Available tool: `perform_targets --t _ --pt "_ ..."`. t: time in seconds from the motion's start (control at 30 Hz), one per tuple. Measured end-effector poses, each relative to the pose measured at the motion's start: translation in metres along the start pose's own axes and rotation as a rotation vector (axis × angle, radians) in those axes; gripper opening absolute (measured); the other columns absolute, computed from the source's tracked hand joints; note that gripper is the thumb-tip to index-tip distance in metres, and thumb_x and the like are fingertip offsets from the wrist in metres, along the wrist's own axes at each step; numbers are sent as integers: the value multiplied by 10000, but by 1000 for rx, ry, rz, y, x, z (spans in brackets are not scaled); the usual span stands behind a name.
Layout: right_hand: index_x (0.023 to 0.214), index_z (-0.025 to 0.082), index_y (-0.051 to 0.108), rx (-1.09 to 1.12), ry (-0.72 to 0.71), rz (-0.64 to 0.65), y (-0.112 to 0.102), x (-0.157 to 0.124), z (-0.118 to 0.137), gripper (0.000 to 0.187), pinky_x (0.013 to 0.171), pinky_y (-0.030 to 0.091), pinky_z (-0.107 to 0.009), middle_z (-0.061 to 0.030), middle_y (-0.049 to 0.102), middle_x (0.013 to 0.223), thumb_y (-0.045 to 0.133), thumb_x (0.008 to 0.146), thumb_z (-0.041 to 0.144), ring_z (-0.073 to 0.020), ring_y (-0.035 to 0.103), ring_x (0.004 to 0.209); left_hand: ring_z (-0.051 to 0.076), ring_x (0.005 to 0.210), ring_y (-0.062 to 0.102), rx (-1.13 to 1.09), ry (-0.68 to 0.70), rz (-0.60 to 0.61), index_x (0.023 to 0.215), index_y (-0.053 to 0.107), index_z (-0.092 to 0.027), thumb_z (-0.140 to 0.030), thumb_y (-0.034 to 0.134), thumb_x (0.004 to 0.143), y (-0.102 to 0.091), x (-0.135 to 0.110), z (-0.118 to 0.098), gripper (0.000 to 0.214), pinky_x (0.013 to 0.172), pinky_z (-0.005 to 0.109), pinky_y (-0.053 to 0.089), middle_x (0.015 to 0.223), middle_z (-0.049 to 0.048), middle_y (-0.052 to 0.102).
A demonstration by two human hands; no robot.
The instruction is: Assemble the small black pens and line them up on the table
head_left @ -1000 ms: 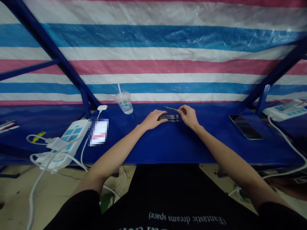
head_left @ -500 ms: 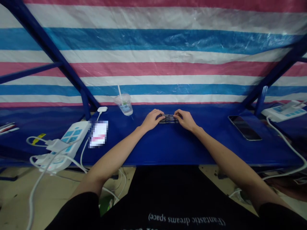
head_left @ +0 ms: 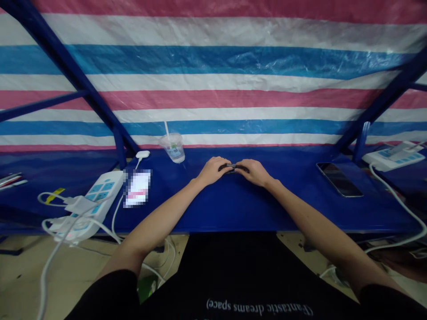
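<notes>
Your left hand (head_left: 211, 171) and right hand (head_left: 254, 173) curl in narrowly from either side, both closed on a slim, dark, glossy bundle of rods (head_left: 233, 167) — mostly hidden, and pressed between them as if to keep it together above the smooth blue tabletop (head_left: 233, 209). Farther out sit a clear plastic cup with a white straw (head_left: 173, 149), a white power strip (head_left: 103, 193) and a flat black smartphone (head_left: 339, 179).

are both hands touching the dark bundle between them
Touching: the head view shows the left hand and the right hand closed over either end of the dark bundle, with no gap.
</notes>
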State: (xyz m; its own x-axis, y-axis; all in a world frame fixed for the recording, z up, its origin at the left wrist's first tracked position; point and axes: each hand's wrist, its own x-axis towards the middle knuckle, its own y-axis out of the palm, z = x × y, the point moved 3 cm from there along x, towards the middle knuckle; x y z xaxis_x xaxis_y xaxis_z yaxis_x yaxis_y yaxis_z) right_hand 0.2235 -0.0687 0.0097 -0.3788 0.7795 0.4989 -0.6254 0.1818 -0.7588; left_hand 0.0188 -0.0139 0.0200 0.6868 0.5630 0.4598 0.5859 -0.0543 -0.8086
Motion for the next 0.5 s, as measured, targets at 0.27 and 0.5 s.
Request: perform_targets --t 0.27,0.5 --pt "1073 223 762 -83 7 35 6 -1 -8 262 811 453 -343 -73 763 1003 518 1042 313 -220 664 870 232 1020 654 -12 14 -1 1024 722 -231 -451 548 1037 0 2 -5 281 970 418 457 1030 53 747" --pt "1039 249 776 -99 8 18 7 0 -3 265 793 402 -342 -54 765 919 523 1047 324 -206 653 798 219 902 651 45 27 -7 975 732 -242 -440 463 1057 -2 3 -8 344 982 432 444 895 36 731"
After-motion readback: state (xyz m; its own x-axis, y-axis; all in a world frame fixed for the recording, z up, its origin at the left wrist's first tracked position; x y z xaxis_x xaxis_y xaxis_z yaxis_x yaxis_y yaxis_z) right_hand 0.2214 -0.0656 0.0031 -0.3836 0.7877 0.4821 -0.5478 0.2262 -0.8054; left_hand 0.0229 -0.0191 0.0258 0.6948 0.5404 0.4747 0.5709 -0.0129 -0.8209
